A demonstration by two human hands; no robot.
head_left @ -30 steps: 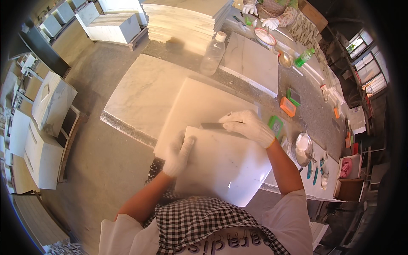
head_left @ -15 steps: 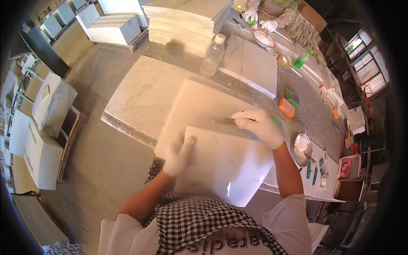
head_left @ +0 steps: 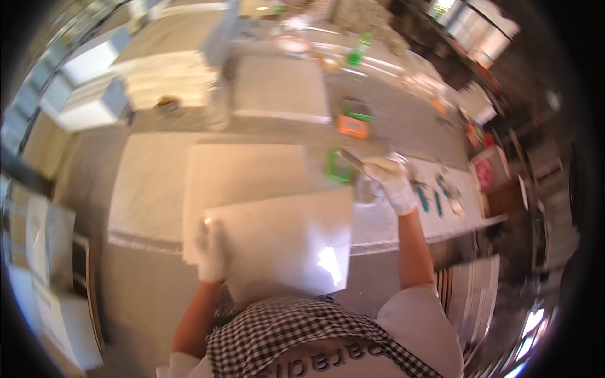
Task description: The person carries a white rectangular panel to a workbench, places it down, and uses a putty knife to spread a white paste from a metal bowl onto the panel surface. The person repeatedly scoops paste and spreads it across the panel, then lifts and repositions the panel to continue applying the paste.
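Note:
My gloved left hand (head_left: pixel 212 249) grips the left edge of a white marble tile (head_left: pixel 277 233), thumb on its face. The tile tilts toward my body, and bright light glares off its lower right part. Under its far edge another pale tile (head_left: pixel 246 165) lies on a larger slab (head_left: pixel 148 170). My gloved right hand (head_left: pixel 389 179) is closed round a thin flat scraper (head_left: pixel 351 160), raised to the right of the tile, its blade pointing up and left. Below that hand, a metal bowl (head_left: pixel 367 190) is partly hidden. The whole picture is blurred by motion.
Orange (head_left: pixel 353 127) and green (head_left: pixel 338 165) blocks sit on the worktable, near a green bottle (head_left: pixel 359 49). Several teal-handled tools (head_left: pixel 438 203) lie at right. A clear bottle (head_left: pixel 218 104) stands beside a tall tile stack (head_left: pixel 165 82). Another slab (head_left: pixel 280 88) lies farther back.
My view has swung to the right. My right hand has moved off the tile's far edge, out to the right, with the scraper. My left hand still holds the tile.

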